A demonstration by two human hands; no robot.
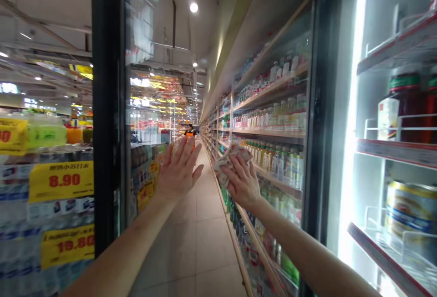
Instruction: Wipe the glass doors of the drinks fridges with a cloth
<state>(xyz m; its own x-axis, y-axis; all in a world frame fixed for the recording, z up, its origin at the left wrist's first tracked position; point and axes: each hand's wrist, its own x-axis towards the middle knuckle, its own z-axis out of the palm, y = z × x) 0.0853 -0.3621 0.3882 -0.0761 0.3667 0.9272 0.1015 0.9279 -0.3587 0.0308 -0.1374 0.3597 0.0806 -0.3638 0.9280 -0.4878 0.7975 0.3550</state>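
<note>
A glass cooler door [201,242] with a dark frame stands swung out in front of me. My left hand [179,167] is raised at the pane with fingers stretched and spread, and nothing is in it. Whether its palm touches the glass I cannot tell. To its right, my right hand [244,181] presses a crumpled pale cloth [225,165] with reddish marks flat against the glass. Its fingers lie over the cloth, which bunches out to the left and above them.
On the right is the lit cooler with shelves of bottles [406,105] and cans [411,210]. Past the glass, drink shelves [273,119] line an aisle, where a person in an orange vest [190,134] stands. Stacked goods with yellow price signs [61,181] are at left.
</note>
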